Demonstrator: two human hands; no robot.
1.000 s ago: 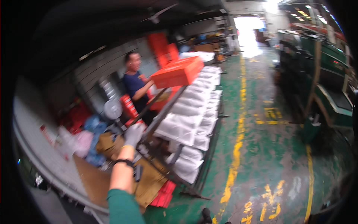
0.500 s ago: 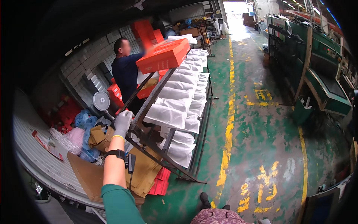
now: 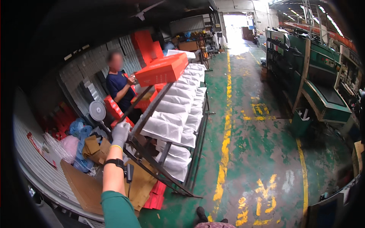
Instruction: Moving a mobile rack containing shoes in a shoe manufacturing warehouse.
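Observation:
My left hand (image 3: pixel 121 133), in a pale grey glove, is closed round the near upper corner of a dark metal rack (image 3: pixel 149 108). A black band sits on that wrist. White cloth-like covers (image 3: pixel 164 124) lie in rows on the rack's sloping tiers, and what is under them is hidden. On top of the rack rests a large orange box (image 3: pixel 159 71), tilted with the frame. My right hand is out of the picture.
A co-worker (image 3: pixel 119 85) stands behind the rack's left side. A round fan (image 3: pixel 97 111), blue plastic bags (image 3: pixel 80 131) and flattened cardboard (image 3: pixel 81 186) lie left. Green machinery (image 3: pixel 323 83) lines the right, beyond a yellow floor line (image 3: pixel 224 155).
The co-worker has drawn back from the orange box, with hands now near the chest. My left hand keeps its grip on the rack. My view has shifted slightly, and less of my clothing shows.

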